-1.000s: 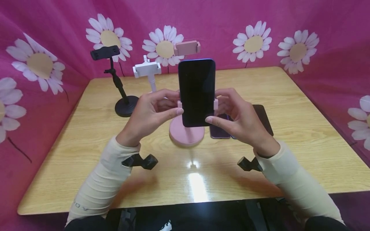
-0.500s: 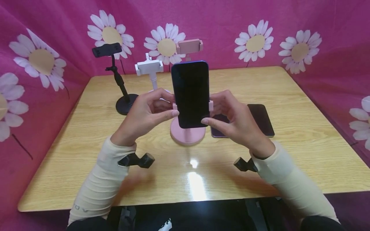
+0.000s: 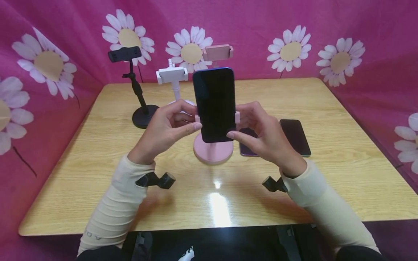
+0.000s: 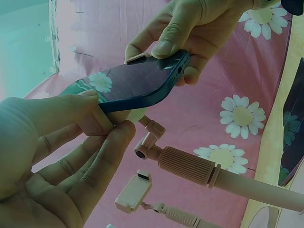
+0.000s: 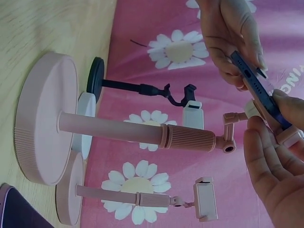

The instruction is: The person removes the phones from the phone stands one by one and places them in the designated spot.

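Observation:
A dark smartphone (image 3: pixel 214 105) stands upright, its black screen facing me, between the pink side grips of a phone holder's clamp (image 3: pixel 237 117). My left hand (image 3: pixel 164 127) pinches its left edge at the clamp, thumb in front and fingers behind. On the other side my right hand (image 3: pixel 266 134) grips it, with the thumb on the lower right of the screen. Behind the phone is the pink phone stand; its round base (image 3: pixel 213 154) rests on the table, and its ribbed neck (image 5: pixel 192 137) shows in the right wrist view. The back of the clamp is mostly hidden.
Behind stand a black phone stand (image 3: pixel 143 112), a white phone stand (image 3: pixel 173 75) and another pink phone stand (image 3: pixel 218 53). Dark-screened phones or tablets (image 3: pixel 295 137) lie on the wooden table (image 3: pixel 343 174) to the right. A pink flowered cloth (image 3: pixel 241 36) surrounds the table.
Both hands and the phone have shifted slightly left since the first frame, then stayed nearly still. The grip looks the same; the head view has moved a little.

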`<move>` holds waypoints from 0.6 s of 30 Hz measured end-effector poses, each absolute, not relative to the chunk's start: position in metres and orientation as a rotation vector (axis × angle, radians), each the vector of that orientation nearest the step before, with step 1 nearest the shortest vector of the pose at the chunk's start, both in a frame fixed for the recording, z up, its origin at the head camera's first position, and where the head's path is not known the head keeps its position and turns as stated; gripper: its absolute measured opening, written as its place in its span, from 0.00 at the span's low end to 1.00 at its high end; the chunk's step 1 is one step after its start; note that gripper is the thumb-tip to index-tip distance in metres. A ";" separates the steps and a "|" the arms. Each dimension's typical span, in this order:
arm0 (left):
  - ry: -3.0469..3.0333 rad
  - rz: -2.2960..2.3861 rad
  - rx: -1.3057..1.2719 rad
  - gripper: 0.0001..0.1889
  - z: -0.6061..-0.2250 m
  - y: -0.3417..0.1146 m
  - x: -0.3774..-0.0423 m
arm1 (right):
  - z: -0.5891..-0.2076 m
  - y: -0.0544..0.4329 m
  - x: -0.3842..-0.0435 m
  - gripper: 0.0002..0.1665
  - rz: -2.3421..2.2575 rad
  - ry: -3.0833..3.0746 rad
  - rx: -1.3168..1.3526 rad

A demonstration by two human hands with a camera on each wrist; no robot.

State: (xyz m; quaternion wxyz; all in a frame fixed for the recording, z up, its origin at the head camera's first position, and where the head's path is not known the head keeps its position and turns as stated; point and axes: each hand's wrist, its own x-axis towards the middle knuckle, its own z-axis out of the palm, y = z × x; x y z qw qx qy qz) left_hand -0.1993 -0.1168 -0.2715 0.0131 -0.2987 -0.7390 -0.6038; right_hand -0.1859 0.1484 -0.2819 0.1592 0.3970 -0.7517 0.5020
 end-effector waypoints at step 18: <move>-2.444 -1.661 -0.903 0.18 -0.261 -0.118 -0.202 | -0.269 0.148 -0.183 0.40 1.394 -2.242 1.123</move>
